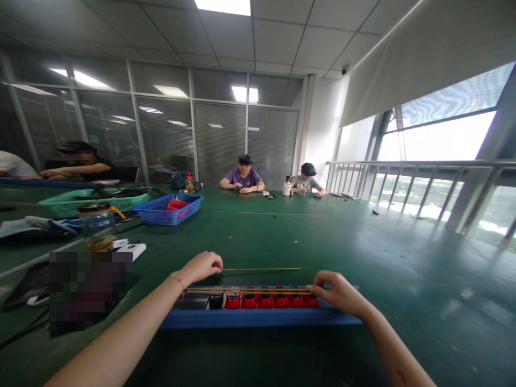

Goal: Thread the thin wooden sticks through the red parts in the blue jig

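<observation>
My left hand [205,266] is closed, with its fingertips at the left end of a thin yellowish stick [262,269]. This stick reaches right, just beyond the far side of a long blue tray [262,318]. At the tray's right part, my right hand [331,290] pinches the right end of similar thin sticks [250,291], which run lengthwise over the tray. Under them sits a row of red containers [265,301] holding small dark things I cannot make out. A black container [216,301] stands left of the red ones.
Left of me are a glass jar [97,224], a blue basket [171,214] with red things, a green basket [64,204] with cables, and a white device [135,251]. Across the green table [403,258] sit two people [244,177]; others are at the far left.
</observation>
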`<action>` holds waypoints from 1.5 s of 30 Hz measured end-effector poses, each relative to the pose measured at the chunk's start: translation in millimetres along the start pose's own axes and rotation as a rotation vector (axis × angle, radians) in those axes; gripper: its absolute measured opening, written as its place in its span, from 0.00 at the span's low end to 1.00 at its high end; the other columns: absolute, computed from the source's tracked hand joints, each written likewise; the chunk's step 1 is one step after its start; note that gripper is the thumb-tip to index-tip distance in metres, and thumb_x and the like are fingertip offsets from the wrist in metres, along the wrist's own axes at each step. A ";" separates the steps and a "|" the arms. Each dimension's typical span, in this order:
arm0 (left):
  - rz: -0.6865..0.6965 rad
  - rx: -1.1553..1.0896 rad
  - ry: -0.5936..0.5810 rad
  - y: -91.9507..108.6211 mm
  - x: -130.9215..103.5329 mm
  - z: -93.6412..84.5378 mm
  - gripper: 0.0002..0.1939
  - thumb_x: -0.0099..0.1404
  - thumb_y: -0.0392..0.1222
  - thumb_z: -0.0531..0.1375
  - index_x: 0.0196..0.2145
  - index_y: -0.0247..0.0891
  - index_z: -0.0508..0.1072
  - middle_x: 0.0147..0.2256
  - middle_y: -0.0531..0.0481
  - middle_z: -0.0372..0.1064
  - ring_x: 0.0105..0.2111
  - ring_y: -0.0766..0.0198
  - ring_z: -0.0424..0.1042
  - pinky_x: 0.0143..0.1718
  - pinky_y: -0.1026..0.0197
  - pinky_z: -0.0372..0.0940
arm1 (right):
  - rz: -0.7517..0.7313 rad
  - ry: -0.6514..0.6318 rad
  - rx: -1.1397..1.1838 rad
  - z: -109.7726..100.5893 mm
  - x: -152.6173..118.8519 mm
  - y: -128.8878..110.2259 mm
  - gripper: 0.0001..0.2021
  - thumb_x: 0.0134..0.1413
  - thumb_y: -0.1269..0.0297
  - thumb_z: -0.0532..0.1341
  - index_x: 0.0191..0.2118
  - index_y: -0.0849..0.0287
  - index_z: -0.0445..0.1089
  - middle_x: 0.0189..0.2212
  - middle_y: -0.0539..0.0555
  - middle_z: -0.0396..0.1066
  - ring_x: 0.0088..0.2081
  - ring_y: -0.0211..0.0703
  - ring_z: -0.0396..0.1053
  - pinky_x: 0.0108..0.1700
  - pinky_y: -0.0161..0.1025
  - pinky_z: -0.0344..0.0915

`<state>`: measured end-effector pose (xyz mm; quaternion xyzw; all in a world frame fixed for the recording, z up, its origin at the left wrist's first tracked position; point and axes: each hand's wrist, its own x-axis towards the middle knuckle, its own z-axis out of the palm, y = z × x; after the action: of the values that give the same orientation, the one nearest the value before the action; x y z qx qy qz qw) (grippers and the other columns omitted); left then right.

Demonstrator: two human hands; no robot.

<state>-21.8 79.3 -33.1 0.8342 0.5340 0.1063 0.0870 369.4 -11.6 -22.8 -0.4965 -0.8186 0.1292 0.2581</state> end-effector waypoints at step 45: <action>-0.022 -0.005 0.196 16.9 -16.2 -7.4 0.21 0.61 0.54 0.44 0.31 0.41 0.71 0.32 0.51 0.70 0.32 0.63 0.67 0.32 0.66 0.56 | 0.054 -0.116 -0.306 39.8 86.0 40.0 0.09 0.40 0.57 0.62 0.26 0.57 0.71 0.30 0.52 0.70 0.33 0.43 0.66 0.33 0.33 0.58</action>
<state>-15.6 57.8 -23.0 0.8138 0.5487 0.1878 0.0374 345.2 84.7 -49.4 -0.5433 -0.8288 0.0385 0.1282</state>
